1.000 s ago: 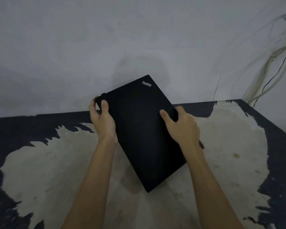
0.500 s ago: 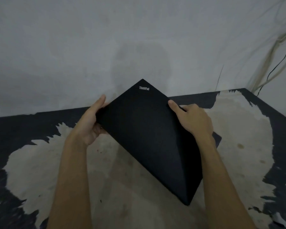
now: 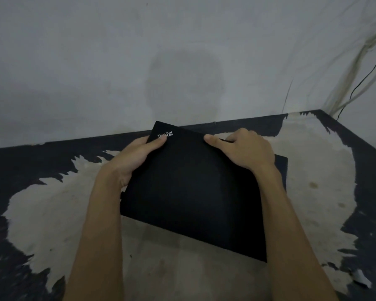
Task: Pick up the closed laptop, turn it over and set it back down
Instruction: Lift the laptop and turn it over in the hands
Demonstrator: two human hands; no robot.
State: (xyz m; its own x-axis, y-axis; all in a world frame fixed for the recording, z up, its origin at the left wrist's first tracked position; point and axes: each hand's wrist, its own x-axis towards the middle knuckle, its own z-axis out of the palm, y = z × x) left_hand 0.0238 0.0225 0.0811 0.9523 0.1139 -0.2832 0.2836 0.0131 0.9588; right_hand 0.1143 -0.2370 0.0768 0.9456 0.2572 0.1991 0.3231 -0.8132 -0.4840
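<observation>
The closed black laptop (image 3: 193,192) lies low over the middle of the table, lid side up, its white logo at the far left corner. My left hand (image 3: 135,157) grips the laptop's left edge near that corner, thumb on the lid over the logo. My right hand (image 3: 245,148) holds the far edge, thumb on top and fingers curled behind it. Whether the laptop rests fully on the table I cannot tell; its near edge looks close to the surface.
The table (image 3: 52,213) has a worn pale top with dark peeling patches around its rim. A grey wall (image 3: 182,51) stands right behind it. Cables (image 3: 356,83) hang down the wall at the far right corner.
The laptop has come down from a steep tilt in the air to nearly flat over the table. Both hands moved down with it, and my left thumb shifted onto the lid.
</observation>
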